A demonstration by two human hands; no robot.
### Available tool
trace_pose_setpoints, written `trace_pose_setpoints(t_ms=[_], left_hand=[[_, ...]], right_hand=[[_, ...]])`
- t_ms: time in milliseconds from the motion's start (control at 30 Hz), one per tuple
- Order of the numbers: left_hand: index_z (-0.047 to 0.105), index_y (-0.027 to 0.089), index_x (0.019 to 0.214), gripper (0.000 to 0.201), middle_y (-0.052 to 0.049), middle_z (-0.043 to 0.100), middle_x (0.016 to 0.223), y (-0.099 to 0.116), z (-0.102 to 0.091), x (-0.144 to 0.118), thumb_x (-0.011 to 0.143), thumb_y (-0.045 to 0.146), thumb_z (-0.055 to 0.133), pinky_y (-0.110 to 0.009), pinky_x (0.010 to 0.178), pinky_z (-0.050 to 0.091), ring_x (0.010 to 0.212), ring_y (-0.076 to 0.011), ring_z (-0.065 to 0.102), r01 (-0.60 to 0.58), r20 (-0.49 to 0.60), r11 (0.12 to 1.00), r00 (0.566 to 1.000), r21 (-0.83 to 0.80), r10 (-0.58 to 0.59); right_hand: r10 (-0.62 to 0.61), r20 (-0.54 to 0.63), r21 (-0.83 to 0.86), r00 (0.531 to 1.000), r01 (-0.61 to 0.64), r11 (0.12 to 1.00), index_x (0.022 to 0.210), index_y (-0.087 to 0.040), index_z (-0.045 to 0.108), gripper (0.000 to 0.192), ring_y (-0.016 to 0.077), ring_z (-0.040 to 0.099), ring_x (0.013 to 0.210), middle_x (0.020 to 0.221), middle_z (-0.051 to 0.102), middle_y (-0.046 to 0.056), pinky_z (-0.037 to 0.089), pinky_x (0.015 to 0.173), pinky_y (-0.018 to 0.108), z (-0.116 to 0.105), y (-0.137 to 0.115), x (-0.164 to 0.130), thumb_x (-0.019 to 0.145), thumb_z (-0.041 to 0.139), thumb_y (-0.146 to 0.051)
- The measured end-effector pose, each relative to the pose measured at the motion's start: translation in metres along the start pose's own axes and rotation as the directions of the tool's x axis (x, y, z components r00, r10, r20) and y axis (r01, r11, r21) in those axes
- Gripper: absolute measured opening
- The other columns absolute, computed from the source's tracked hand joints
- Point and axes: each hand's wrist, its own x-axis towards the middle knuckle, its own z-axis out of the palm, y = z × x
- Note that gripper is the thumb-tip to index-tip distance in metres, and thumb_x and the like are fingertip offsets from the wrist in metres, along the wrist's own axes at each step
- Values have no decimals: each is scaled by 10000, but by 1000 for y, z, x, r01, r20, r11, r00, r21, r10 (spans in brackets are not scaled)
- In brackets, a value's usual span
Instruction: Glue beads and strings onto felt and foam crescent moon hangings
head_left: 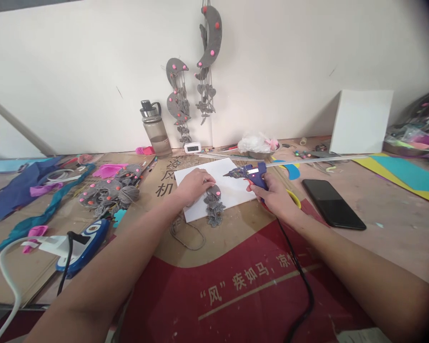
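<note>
A large red-and-tan printed cardboard sheet [257,259] lies under my forearms, a white rectangular sheet of paper [236,193] on top. My right hand [275,193] curls around a dark blue plastic glue gun [255,174], nozzle pointing left. Behind, a translucent bottle with a black-and-silver lid [157,132] is partly full of liquid; a round shiny metal bowl [261,154] holds crumpled clear plastic and something pink. The small grey fabric piece with dangling shapes [214,206] lies near the nozzle, overhanging the paper; my left hand's [196,183] fingertips bunch together at its upper edge, whether pinching I can't tell
</note>
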Motion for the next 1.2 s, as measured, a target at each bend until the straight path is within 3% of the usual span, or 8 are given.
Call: trace_pose_setpoints(t_ms=[133, 233, 367, 567, 767, 900, 1200], left_hand=[[727, 210, 1006, 231, -40, 714, 1019, 1, -3, -5, 893, 245, 529, -345, 915, 464, 989, -205, 607, 31, -73, 999, 997, -12, -32], [729, 196, 988, 251, -57, 688, 1047, 2, -5, -11, 899, 220, 495, -355, 935, 462, 1018, -207, 593, -27, -102, 999, 994, 34, 31], [743, 195, 959, 313, -62, 670, 1070, 2, -5, -17, 833, 95, 474, -375, 961, 453, 1011, -209, 581, -105, -74, 987, 991, 123, 114], [743, 191, 952, 325, -63, 675, 1049, 2, -5, -19, 810, 88, 470, -372, 964, 458, 998, -209, 580, -106, -68, 986, 991, 126, 115], [696, 180, 1116, 435, -73, 661, 1132, 2, -5, -20, 773, 58, 459, -380, 992, 442, 1080, -223, 558, -78, -69, 988, 994, 135, 88], [730, 207, 1039, 430, -61, 662, 1111, 1, -4, -20, 766, 44, 440, -389, 1008, 424, 1067, -219, 562, -129, -4, 979, 991, 159, 131], [715, 182, 1072, 432, -79, 666, 1105, 1, 0, -21, 769, 40, 441, -390, 979, 439, 1062, -227, 555, -131, -45, 980, 989, 152, 140]], right_hand=[[13, 13, -20, 1000, -12, 1000, 880, -217, 598, 216, 201, 520, 674, 692, 582, 15, 414, 625, 337, -1, 1, 0, 769, 610, -402], [29, 23, -30, 999, -28, 999, 884, -222, 597, 218, 203, 509, 653, 665, 564, 8, 411, 617, 342, -2, 1, -1, 776, 600, -411], [38, 24, -39, 999, -37, 999, 871, -221, 594, 214, 207, 510, 670, 668, 558, 8, 413, 633, 347, -2, 0, -1, 771, 602, -410], [23, 10, -35, 1000, -22, 999, 840, -218, 583, 207, 209, 527, 713, 694, 570, 14, 411, 639, 335, -1, 0, -1, 762, 615, -407], [-13, 2, 0, 1000, 13, 1000, 853, -232, 585, 213, 216, 533, 700, 665, 567, 15, 408, 603, 332, -1, 1, -1, 753, 631, -415], [-6, 3, 1, 1000, 6, 1000, 867, -225, 588, 225, 209, 534, 701, 675, 576, 13, 411, 607, 327, -1, 2, -1, 753, 628, -414], [2, 1, 1, 1000, -2, 1000, 865, -227, 574, 209, 218, 547, 728, 700, 588, 18, 417, 624, 334, 0, 2, -1, 756, 630, -396]])
